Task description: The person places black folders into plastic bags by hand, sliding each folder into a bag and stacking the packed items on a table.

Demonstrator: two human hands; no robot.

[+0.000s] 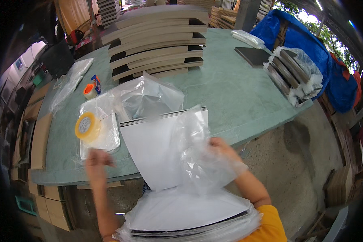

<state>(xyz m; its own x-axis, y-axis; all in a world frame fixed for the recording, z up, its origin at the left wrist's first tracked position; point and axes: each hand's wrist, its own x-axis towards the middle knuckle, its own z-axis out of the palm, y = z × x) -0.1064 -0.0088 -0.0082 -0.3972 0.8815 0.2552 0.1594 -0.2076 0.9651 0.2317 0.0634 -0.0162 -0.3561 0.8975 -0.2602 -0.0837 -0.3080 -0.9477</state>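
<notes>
A white flat panel with dark edges (pixel 149 147) leans from the table edge toward me. Over its right side lies a clear plastic bag (pixel 197 161), crumpled and loose. My right hand (pixel 222 147) is closed on the film at the panel's right side. Blurred by motion, my left hand (pixel 99 158) hovers near the table's front edge with its fingers curled; whatever they hold is hidden. Just beyond it, a roll of clear yellowish tape (pixel 86 126) rests on folded plastic bags (pixel 109 139). Against my body is a bagged stack of white panels (pixel 189 211).
A tall stack of thick panels (pixel 157 44) stands at the back of the green table (pixel 218 84). An orange-cored tape roll (pixel 89 91) and a blue tape dispenser (pixel 96 82) sit at left. Wrapped dark panels (pixel 290 72) and a dark board (pixel 252 56) lie at right.
</notes>
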